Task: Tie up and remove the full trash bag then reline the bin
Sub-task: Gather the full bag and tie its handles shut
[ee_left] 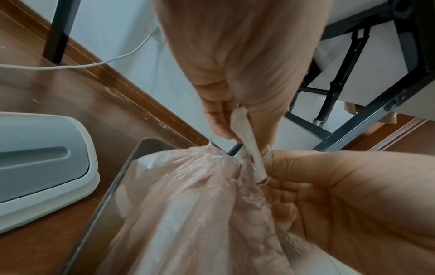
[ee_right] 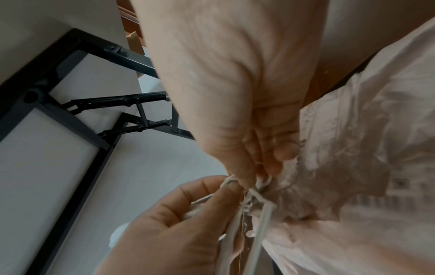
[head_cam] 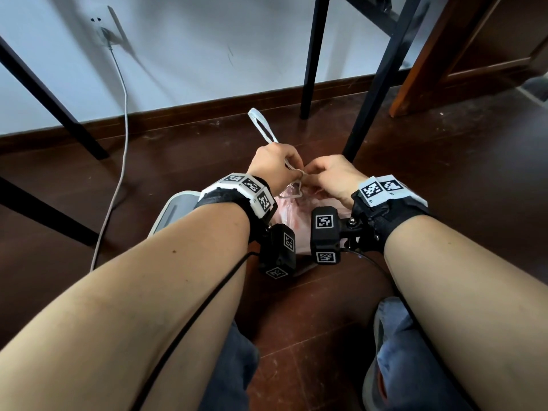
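The pink trash bag [ee_left: 188,214] sits in the bin [ee_left: 122,186], its gathered neck right under my hands. My left hand [head_cam: 274,163] pinches the drawstring [head_cam: 262,126], which runs up and away; my right hand [head_cam: 333,176] pinches the knot. The knot itself is hidden by my fingers.

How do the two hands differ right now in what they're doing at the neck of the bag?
The left hand grips the white drawstring, whose loop sticks up past it toward the wall; the right hand pinches low, at the gathered neck of the pink trash bag. The left hand sits slightly farther away, the right nearer. Both curl their fingers and meet at the knot.
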`<state>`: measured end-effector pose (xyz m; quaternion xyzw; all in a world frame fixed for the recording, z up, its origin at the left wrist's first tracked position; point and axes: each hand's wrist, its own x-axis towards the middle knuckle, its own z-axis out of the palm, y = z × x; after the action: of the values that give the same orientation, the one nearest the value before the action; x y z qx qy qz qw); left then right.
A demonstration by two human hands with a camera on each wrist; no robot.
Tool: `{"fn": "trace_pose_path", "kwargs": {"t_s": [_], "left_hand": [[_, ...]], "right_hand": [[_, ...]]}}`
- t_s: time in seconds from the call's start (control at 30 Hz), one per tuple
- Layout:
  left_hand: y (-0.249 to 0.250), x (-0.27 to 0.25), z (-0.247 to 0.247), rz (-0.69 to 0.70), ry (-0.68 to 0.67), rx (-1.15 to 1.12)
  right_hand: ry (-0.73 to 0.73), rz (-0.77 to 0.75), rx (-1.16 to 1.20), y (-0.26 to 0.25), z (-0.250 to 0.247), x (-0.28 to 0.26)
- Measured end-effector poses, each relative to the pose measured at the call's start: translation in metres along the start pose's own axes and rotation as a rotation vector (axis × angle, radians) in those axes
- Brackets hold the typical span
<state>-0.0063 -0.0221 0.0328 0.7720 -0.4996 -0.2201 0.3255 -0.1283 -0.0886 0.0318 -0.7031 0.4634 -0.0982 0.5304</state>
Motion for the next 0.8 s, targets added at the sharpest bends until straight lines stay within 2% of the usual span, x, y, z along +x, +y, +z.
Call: {"fn": "trace_pose_path", "kwargs": {"t_s": [0.07,0.17,0.43,0.63,0.8], "left_hand": [[0.000,0.000,0.001,-0.006,0.006,0.007],[-0.002,0.001,-0.002,-0.060,-0.015,-0.033],[-0.003,0.005,-0.014,-0.225,-0.230,-0.177],[-0.005,0.002,-0.015,-0.184,-0.207,-0.187],[-0.002,0.000,-0.010,-0.128,-0.162,-0.040]], "right_hand": [[0.054,-0.021,-0.047,0.000,0.000,0.001],[0.062,-0.022,0.003,-0.001,0.000,0.000],[0.046,-0.005,0.025,-0.001,-0.002,0.002],[0.037,0.004,0.049,-0.003,-0.002,0.001],[0.075,-0.009,0.005,-0.001,-0.001,0.004]]}}
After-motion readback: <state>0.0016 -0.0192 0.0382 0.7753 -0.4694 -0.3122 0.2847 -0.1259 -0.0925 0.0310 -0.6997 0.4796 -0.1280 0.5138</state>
